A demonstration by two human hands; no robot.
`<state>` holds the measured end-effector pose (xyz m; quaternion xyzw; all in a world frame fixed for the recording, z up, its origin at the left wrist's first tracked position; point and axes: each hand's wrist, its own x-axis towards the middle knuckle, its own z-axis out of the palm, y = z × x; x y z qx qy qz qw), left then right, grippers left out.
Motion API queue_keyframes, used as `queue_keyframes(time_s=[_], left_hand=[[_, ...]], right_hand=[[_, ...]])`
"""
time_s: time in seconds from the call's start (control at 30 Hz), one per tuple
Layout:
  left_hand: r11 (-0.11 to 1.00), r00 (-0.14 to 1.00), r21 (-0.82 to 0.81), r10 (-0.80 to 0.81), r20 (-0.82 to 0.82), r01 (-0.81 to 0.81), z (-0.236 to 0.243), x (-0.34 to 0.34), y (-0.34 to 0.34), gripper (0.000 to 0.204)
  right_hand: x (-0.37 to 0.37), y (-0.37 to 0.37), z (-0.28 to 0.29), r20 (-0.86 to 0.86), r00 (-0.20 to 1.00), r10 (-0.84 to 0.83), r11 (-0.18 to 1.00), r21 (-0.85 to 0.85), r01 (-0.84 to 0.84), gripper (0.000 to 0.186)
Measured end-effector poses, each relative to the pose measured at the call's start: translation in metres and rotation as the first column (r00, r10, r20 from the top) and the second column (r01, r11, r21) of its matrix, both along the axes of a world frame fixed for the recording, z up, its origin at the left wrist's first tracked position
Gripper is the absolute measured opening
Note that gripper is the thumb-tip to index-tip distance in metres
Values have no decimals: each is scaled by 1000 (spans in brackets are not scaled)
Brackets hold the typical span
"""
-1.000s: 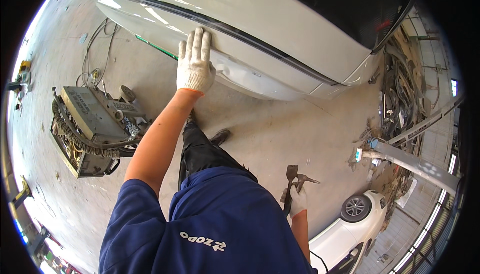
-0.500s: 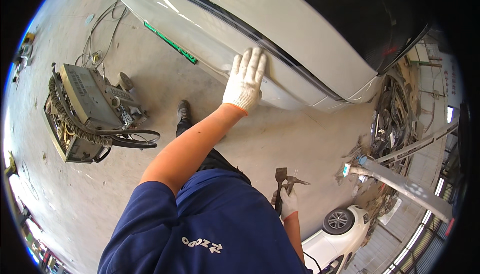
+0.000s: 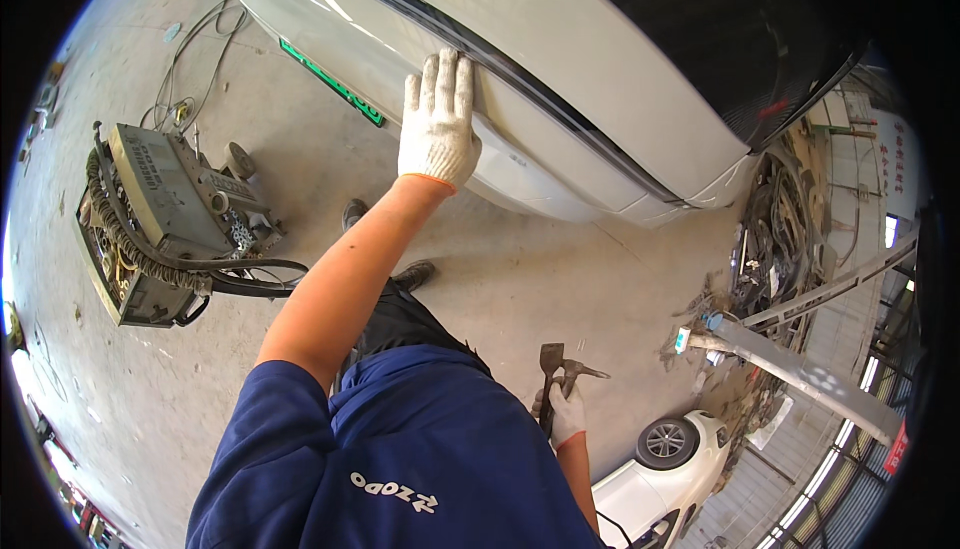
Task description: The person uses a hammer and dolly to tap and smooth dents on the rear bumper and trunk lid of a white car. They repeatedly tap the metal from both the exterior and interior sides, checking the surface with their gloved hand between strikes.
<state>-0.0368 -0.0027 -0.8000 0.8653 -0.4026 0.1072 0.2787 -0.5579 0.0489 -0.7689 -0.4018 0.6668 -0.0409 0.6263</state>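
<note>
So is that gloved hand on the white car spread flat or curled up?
Spread flat: the left hand lies palm-down, fingers straight, on the white car panel.

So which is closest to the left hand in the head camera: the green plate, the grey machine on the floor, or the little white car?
From the left hand, flat on the white car body:
1. Green plate, just to its left on the car.
2. Grey machine, farther left on the floor.
3. Little white car, far off at lower right, past the right hand.

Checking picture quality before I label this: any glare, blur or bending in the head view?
Head view: fisheye bends the car body into a curve; strip-light glare streaks its white panel; the gloved left hand and right hand with its hammer look sharp; corners are black.
</note>
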Motion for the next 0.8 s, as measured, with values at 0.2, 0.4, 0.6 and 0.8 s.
queue_keyframes(time_s=[0.2,0.4,0.6,0.8], left_hand=[[995,998,89,-46,-53,51,5,-27,-4,98],[972,988,185,-131,-76,143,9,-59,2,93],[961,977,178,-203,-70,212,16,-67,10,92],[991,992,58,-123,-27,124,29,-39,10,83]], right_hand=[[1,9,-7,14,1000,-5,999,32,5,17],[17,6,-1,61,998,21,999,40,-23,17],[25,-2,5,39,996,75,997,25,-76,17],[41,-4,13,12,991,133,991,10,-133,14]])
